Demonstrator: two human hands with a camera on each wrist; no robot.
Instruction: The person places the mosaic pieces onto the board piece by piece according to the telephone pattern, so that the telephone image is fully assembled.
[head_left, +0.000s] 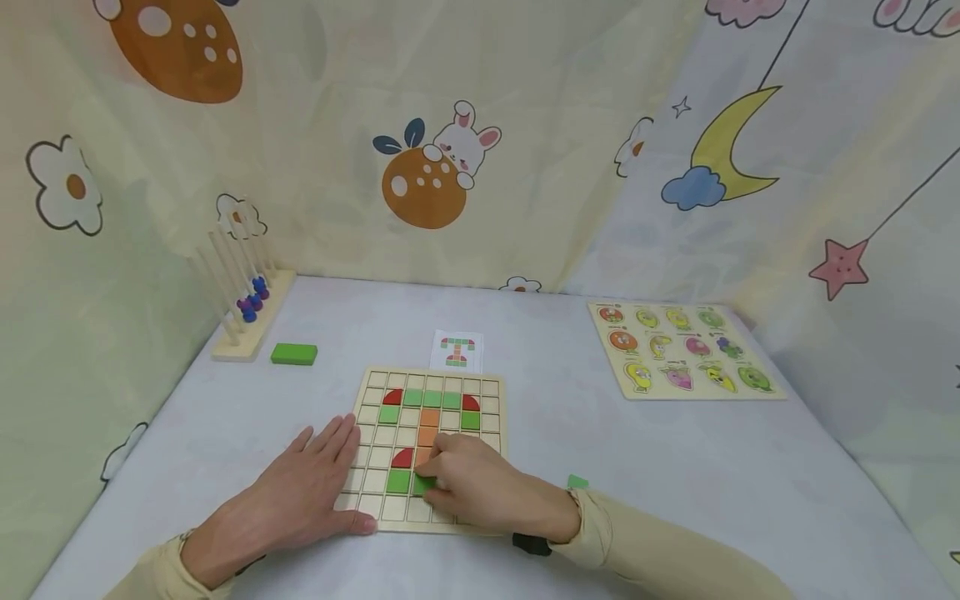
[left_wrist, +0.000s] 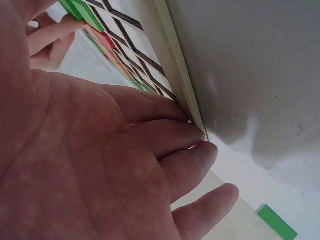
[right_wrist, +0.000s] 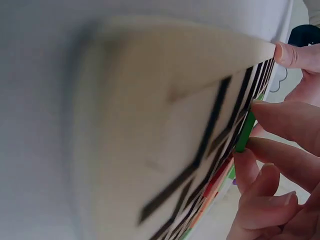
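Note:
A wooden grid board (head_left: 370,505) lies on the white table with red quarter-round, green square and orange square tiles in its cells. My right hand (head_left: 491,490) pinches a green square tile (right_wrist: 245,131) between thumb and fingers, over the lower middle of the grid, beside another green tile (head_left: 398,482) and below the orange column (head_left: 427,436). That hand hides the board's lower right cells. Along the board's left edge rests my left hand (head_left: 300,492), fingers extended and thumb at the near edge. Behind the board lies a pattern card (head_left: 477,342) showing a similar T-like figure.
A green block (head_left: 294,354) lies at the left, near a wooden peg stand (head_left: 262,325) with blue and purple beads. At the back right is a fruit picture board (head_left: 678,350). A light green piece (head_left: 577,482) shows beside my right sleeve.

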